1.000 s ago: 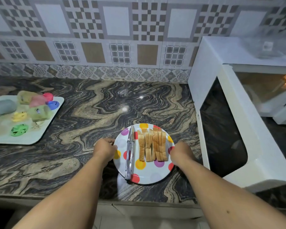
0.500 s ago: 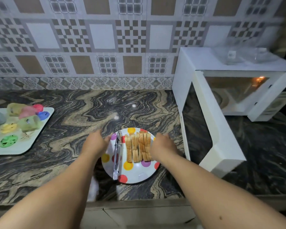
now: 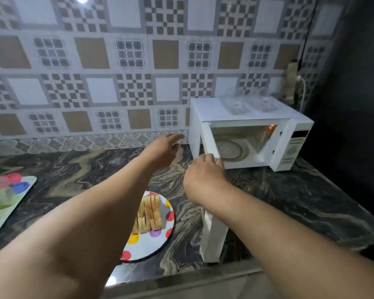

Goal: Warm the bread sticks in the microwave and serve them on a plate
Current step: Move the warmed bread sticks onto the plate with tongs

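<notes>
Several bread sticks (image 3: 151, 212) lie side by side on a white plate with coloured dots (image 3: 160, 240) near the counter's front edge; my left forearm hides the plate's left half. The white microwave (image 3: 212, 111) stands at the back right, lit inside, its glass turntable (image 3: 229, 147) bare. The microwave door (image 3: 213, 234) swings out toward me. My right hand (image 3: 203, 175) grips the door's upper edge, fingers curled over it. My left hand (image 3: 162, 149) hovers above the counter left of the microwave with fingers extended, holding nothing.
A white tray (image 3: 0, 212) with coloured items sits at the left edge. Clear glass containers (image 3: 238, 104) rest on top of the microwave. A plug and cord (image 3: 292, 83) hang on the wall behind it. Dark marbled counter runs between tray, plate and microwave.
Both hands have left the plate's sides and moved up and right. The right hand now holds the microwave door. The view has tilted up toward the microwave.
</notes>
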